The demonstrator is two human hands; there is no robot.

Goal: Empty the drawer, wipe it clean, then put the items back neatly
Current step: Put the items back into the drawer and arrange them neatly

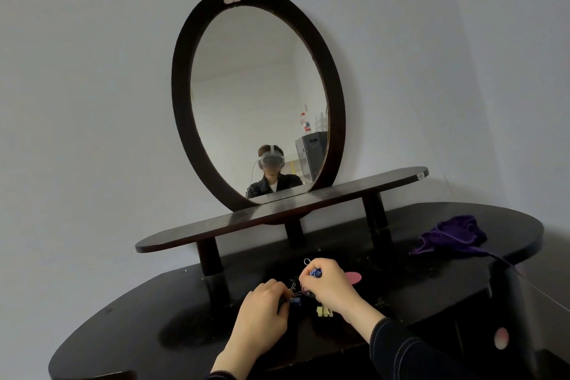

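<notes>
On the dark bench [138,318] below the oval mirror [259,95] and shelf [216,220], the left hand [265,308] gripped a blue binder clip [295,301], the right hand [327,285] beside it pinched a second blue clip [315,271] above yellow clips [324,311], and a purple cloth [453,233] lay well apart rightward.

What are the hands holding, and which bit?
The right hand pinches a blue binder clip by its body, its wire handle sticking up. The left hand seems to pinch a second blue clip on the table; which part is hidden.
</notes>
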